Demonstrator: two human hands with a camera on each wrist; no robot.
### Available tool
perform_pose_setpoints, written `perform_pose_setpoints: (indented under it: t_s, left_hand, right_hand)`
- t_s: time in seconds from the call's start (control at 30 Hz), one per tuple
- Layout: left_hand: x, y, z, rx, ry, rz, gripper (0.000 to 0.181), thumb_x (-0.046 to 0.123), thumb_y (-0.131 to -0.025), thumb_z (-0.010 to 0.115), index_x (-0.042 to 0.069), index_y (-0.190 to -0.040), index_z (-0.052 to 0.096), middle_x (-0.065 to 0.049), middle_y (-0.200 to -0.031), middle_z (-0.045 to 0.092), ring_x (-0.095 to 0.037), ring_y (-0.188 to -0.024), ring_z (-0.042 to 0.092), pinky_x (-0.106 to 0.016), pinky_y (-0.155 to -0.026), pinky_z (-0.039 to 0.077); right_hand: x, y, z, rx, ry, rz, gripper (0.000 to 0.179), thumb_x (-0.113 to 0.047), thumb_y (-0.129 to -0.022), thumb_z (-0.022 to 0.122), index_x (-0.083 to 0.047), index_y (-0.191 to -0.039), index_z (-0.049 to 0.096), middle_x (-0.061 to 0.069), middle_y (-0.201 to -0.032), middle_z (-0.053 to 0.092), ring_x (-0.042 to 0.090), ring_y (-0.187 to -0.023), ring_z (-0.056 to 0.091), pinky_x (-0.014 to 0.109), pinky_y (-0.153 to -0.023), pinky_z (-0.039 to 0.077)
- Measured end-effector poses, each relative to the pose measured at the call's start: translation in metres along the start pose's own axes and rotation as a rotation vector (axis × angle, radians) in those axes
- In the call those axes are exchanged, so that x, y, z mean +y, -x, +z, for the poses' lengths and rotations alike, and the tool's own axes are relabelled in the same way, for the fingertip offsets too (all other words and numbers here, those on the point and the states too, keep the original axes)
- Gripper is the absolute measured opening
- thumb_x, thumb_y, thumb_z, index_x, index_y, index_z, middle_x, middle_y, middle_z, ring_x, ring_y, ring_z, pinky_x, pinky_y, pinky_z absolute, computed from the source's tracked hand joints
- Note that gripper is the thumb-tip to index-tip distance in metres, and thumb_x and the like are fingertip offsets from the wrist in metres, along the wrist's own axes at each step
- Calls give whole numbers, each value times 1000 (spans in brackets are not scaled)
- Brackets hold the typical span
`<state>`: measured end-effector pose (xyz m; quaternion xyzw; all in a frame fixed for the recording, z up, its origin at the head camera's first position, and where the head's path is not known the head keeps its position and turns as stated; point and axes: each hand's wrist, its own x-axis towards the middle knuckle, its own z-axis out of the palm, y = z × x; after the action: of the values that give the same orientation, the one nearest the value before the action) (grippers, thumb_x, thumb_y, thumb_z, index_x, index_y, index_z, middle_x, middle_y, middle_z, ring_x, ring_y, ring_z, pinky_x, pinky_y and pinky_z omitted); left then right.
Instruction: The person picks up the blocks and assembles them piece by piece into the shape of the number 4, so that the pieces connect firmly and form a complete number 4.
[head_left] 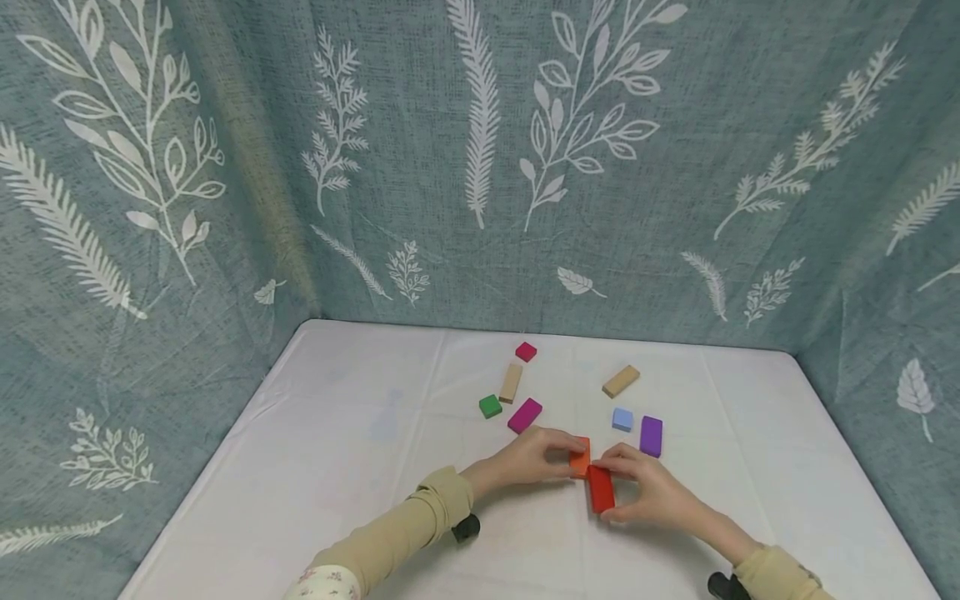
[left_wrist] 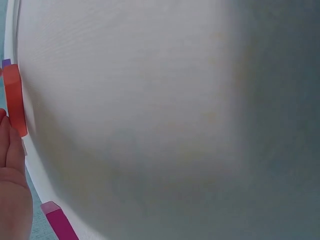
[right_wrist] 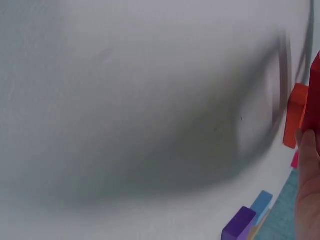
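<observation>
My left hand (head_left: 531, 458) pinches an orange rectangular block (head_left: 579, 460) by its far and near ends, close over the white table. Just right of it, my right hand (head_left: 654, 493) holds a red rectangular block (head_left: 601, 490), fingers at the far end and thumb at the near end. The red block's far corner is right at the orange block's near right corner. In the left wrist view the orange block (left_wrist: 15, 100) is upright at the left edge, beside the fingers. The right wrist view has the red block (right_wrist: 313, 102) overlapping the orange one (right_wrist: 296, 115).
Beyond the hands on the white table (head_left: 352, 417) lie a magenta block (head_left: 525, 415), green cube (head_left: 491, 406), two tan blocks (head_left: 511, 383), a crimson block (head_left: 526, 352), light-blue cube (head_left: 622, 419) and purple block (head_left: 651, 437). A leaf-patterned curtain (head_left: 450, 250) surrounds the table.
</observation>
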<state>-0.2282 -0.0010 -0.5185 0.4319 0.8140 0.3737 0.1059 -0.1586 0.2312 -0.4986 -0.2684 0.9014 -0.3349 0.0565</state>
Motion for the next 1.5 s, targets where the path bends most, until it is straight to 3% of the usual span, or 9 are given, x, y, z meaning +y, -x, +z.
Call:
perform_pose_setpoints:
  t_s: [0.27, 0.47, 0.77, 0.9, 1.17, 1.5]
  left_hand:
    - [2, 0, -1, 9, 62, -72, 29, 18, -92, 63, 14, -120, 66, 1, -121, 67, -9, -117, 60, -19, -97, 45]
    - [5, -1, 0, 30, 96, -104, 27, 15, -90, 64, 13, -117, 69, 0, -118, 69, -10, -115, 61, -17, -96, 45]
    - [1, -3, 4, 84, 29, -57, 26, 13, -87, 68, 10, -113, 71, -2, -115, 70, -10, -114, 62, -15, -95, 45]
    - [1, -4, 4, 81, 15, -51, 26, 13, -87, 68, 10, -113, 71, -2, -114, 70, -10, -113, 63, -14, -95, 45]
    - [1, -5, 4, 66, 12, -50, 26, 13, -86, 69, 10, -112, 71, -1, -114, 70, -10, -113, 63, -14, -95, 45]
    - [4, -4, 3, 63, 26, -69, 25, 12, -87, 68, 10, -112, 71, -2, -115, 70, -12, -114, 62, -15, -96, 45]
  right_hand:
    - [-6, 1, 10, -1, -42, -26, 57, -35, -72, 81, -11, -121, 64, -8, -109, 57, 7, -97, 54, 25, -84, 52]
    - [-12, 0, 15, -4, -37, -26, 58, -36, -72, 81, -12, -122, 64, -7, -112, 58, 9, -99, 55, 24, -85, 52]
    - [-13, -1, 23, 63, 22, -59, 58, -30, -70, 84, -7, -119, 65, -6, -113, 57, 10, -100, 56, 25, -87, 52]
    - [-11, -2, 26, 100, 42, -89, 57, -28, -69, 85, -7, -117, 65, -6, -112, 57, 9, -99, 56, 24, -87, 52]
    - [-13, -4, 29, 102, 94, -67, 58, -24, -65, 86, -5, -116, 66, -7, -110, 55, 8, -100, 53, 27, -88, 51]
    - [-13, -5, 34, 123, 167, -88, 59, -30, -63, 87, -4, -112, 67, -8, -109, 53, 7, -99, 48, 28, -86, 50]
